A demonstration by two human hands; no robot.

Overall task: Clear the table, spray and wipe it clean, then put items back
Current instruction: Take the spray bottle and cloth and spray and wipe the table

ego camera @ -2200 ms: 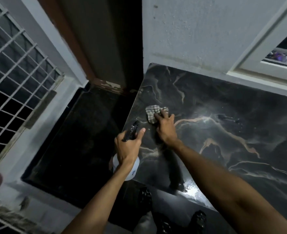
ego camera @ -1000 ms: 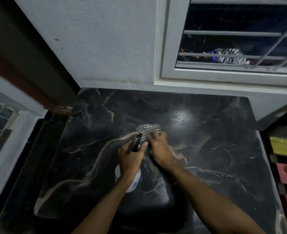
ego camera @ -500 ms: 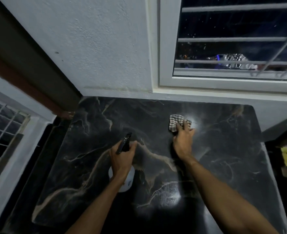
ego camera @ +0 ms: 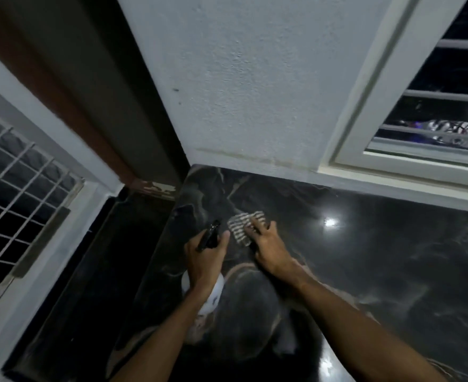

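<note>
The checked cloth [ego camera: 243,228] has travelled back from mid-desk to the desk's [ego camera: 365,257] far-left corner, pressed flat under the right hand [ego camera: 266,244], while the left hand's [ego camera: 205,257] grip encloses the spray bottle [ego camera: 212,295]; an overshoot risks dragging it off the edge.

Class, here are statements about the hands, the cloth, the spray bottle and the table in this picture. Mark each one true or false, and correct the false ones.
1. The right hand presses a checked cloth flat on the table. True.
2. The left hand is empty. False: it grips a spray bottle with a dark nozzle.
3. The cloth lies near the table's corner by the wall. True.
4. Cups and plates stand on the tabletop. False: none show on the part in view.
5. The tabletop is plain white. False: it is dark marble with pale veins.
</note>
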